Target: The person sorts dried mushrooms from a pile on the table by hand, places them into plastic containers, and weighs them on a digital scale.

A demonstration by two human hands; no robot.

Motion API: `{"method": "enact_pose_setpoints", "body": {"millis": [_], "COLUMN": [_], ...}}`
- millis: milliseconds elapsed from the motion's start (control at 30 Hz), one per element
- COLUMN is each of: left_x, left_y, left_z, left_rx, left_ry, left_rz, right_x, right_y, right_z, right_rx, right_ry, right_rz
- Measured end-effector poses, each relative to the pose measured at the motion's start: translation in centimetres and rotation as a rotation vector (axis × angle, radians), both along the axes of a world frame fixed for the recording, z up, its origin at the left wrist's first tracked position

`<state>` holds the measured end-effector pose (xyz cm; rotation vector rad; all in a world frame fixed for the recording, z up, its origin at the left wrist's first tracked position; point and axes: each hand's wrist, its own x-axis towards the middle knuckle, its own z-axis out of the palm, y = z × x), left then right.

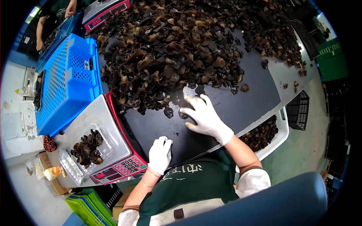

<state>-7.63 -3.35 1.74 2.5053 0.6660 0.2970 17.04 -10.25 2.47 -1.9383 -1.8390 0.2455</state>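
Observation:
A large heap of dark brown wood ear mushrooms (pixel 169 49) covers the far part of the black table surface (pixel 241 109). My right hand (pixel 205 117), in a white glove, is spread at the heap's near edge, fingers apart, beside a few loose pieces. My left hand (pixel 160 154), also gloved, rests on the black surface near the table's front edge with its fingers curled together; whether they hold anything is hidden. To the left, a clear plastic tray (pixel 107 145) with mushrooms in it sits on a red scale (pixel 126 165).
Blue crates (pixel 68 86) stand at the left behind the scale. A white basket (pixel 283 130) of mushrooms is below the table's right edge, near a black crate (pixel 298 111). A second scale (pixel 105 17) and a co-worker's hand (pixel 70 9) are at the upper left.

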Motion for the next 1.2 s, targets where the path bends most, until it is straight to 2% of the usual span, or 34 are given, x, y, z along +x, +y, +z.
{"method": "enact_pose_setpoints", "body": {"millis": [100, 167, 233, 300, 400, 433, 633, 700, 767, 833, 933, 967, 1000, 1100, 1133, 1167, 1200], "left_x": [1.4, 2.9, 4.2, 5.3, 7.2, 7.5, 9.5, 9.7, 9.1, 8.8, 7.7, 7.5, 7.3, 7.6, 7.8, 8.3, 9.0], "left_y": [1.6, 2.9, 3.5, 3.5, 2.1, 1.9, 0.3, 0.7, 1.8, 2.2, 2.6, 2.6, 2.7, 3.5, 4.0, 4.1, 4.0], "left_z": [0.5, 1.0, -0.2, -1.4, -0.8, -1.0, -0.7, -2.0, -3.8, -3.2, -3.2, -2.9, -2.7, -2.2, -2.2, -2.3, -1.8], "left_rx": [-0.109, -0.029, -0.002, -0.054, -0.111, -0.149, 0.032, 0.071, 0.093, 0.072, -0.061, -0.129, -0.200, -0.097, -0.057, -0.020, -0.009], "left_ry": [-0.123, -0.182, -0.201, -0.139, -0.136, -0.128, 0.020, -0.161, -0.204, -0.265, -0.263, -0.309, -0.357, -0.448, -0.434, -0.431, -0.401], "left_rz": [0.123, 0.176, 0.261, 0.263, 0.196, 0.146, -0.156, -0.074, 0.001, 0.049, 0.087, 0.141, 0.193, 0.198, 0.172, 0.149, 0.118], "right_x": [1.2, 2.9, 4.1, 4.2, 2.8, 2.1, 4.2, 4.8, 5.0, 4.5, 3.0, 3.3, 3.6, 3.7, 3.2, 2.8, 3.0], "right_y": [-2.8, -4.7, -6.8, -8.5, -9.5, -9.5, -2.0, 0.2, 1.1, 0.7, -1.7, -2.2, -2.6, -2.8, -2.9, -2.6, -3.0], "right_z": [1.4, 2.5, 2.4, 1.7, 0.2, -0.7, -1.2, -1.3, -0.6, -0.9, -3.2, -3.3, -3.3, -3.1, -2.6, -1.8, -1.5], "right_rx": [-0.005, 0.040, 0.089, -0.071, -0.224, -0.194, -0.033, -0.004, 0.030, 0.070, 0.030, 0.152, 0.169, 0.327, 0.298, 0.383, 0.296], "right_ry": [0.119, 0.130, 0.055, 0.047, 0.099, 0.064, 0.055, 0.022, -0.066, -0.085, -0.061, -0.075, -0.031, 0.215, 0.548, 0.650, 0.966], "right_rz": [0.127, 0.039, -0.173, -0.305, -0.218, -0.154, -0.098, -0.022, 0.041, 0.075, -0.002, -0.018, -0.082, -0.307, -0.483, -0.556, -0.685]}}
